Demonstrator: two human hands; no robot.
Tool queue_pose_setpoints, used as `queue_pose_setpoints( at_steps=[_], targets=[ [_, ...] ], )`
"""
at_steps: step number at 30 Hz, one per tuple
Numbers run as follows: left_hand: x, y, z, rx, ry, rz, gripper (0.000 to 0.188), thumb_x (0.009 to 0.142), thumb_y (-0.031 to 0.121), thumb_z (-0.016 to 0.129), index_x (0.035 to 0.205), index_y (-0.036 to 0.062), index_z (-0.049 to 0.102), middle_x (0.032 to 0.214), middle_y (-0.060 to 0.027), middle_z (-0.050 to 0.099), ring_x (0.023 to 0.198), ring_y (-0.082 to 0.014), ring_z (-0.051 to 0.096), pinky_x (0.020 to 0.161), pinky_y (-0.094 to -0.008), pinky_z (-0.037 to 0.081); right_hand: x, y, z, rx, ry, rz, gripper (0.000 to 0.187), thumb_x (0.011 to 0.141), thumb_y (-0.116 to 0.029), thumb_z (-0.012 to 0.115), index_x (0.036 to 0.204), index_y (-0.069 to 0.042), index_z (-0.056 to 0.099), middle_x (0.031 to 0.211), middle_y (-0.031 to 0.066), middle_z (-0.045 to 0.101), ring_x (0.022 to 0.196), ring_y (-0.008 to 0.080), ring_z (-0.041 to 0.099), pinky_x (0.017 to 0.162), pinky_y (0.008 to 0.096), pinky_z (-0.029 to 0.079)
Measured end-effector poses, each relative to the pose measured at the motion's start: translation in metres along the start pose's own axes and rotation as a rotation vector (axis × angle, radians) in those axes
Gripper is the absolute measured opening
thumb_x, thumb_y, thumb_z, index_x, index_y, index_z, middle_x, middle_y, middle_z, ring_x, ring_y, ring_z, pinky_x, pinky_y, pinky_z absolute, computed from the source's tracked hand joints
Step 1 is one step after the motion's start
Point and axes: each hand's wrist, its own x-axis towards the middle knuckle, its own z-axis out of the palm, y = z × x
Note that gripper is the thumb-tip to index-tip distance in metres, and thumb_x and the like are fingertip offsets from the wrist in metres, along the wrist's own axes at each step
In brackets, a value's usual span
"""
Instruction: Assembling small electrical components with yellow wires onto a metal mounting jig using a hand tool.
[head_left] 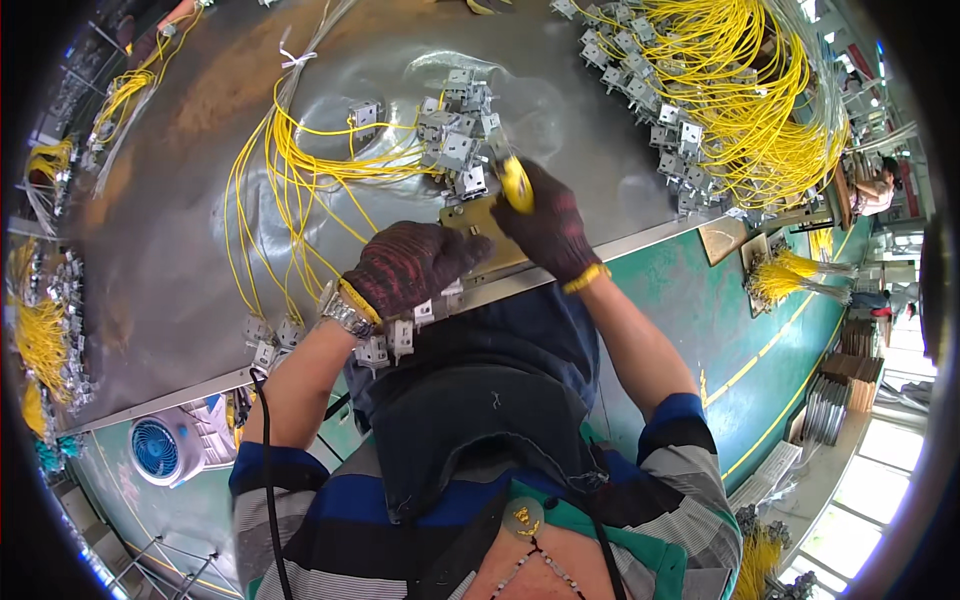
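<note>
My right hand (543, 222), in a dark red-black knitted glove with a yellow cuff, is closed round a tool with a yellow handle (517, 186); its metal end points away from me, and its exact kind is unclear. My left hand (412, 265), gloved alike, lies with fingers bent together on a brass-coloured metal plate (478, 216) at the table's front edge. Anything under those fingers is hidden. Just beyond the plate sits a pile of small grey metal brackets (452, 138), with yellow wires (300, 160) running off to the left.
The metal table (180, 290) bears a large heap of yellow wires (740, 110) with brackets at the far right. Several brackets (400, 338) hang at the front edge near my left wrist. A blue-and-white fan (160, 449) stands below left. Another person (875, 190) is far right.
</note>
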Motion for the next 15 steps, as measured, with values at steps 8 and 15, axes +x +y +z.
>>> queue_pose_setpoints(
  at_steps=[8, 15],
  targets=[
    [-0.007, -0.008, 0.024, 0.101, 0.616, -0.032, 0.09, 0.076, 0.046, 0.082, 0.146, 0.0035, 0.044, 0.108, -0.0194, 0.072, 0.092, -0.0382, 0.071, 0.081, -0.0468, 0.057, 0.035, -0.015, 0.025, 0.491, -0.296, 0.235, 0.038, 0.087, -0.014, 0.075, 0.121, -0.003, 0.061, 0.082, 0.0059, 0.069, 0.059, 0.0119, 0.063, 0.053, 0.0297, 0.052],
    [-0.004, 0.007, 0.026, 0.424, 0.412, 0.102, 0.073, 0.068, 0.04, 0.083, 0.129, 0.0082, 0.059, 0.103, -0.0151, 0.07, 0.097, -0.0335, 0.067, 0.087, -0.0463, 0.051, -0.03, -0.007, 0.022, 0.16, -0.05, 0.052, 0.042, 0.082, -0.021, 0.081, 0.117, -0.006, 0.063, 0.095, 0.0148, 0.072, 0.088, 0.0318, 0.072, 0.08, 0.0405, 0.056]
  ],
)
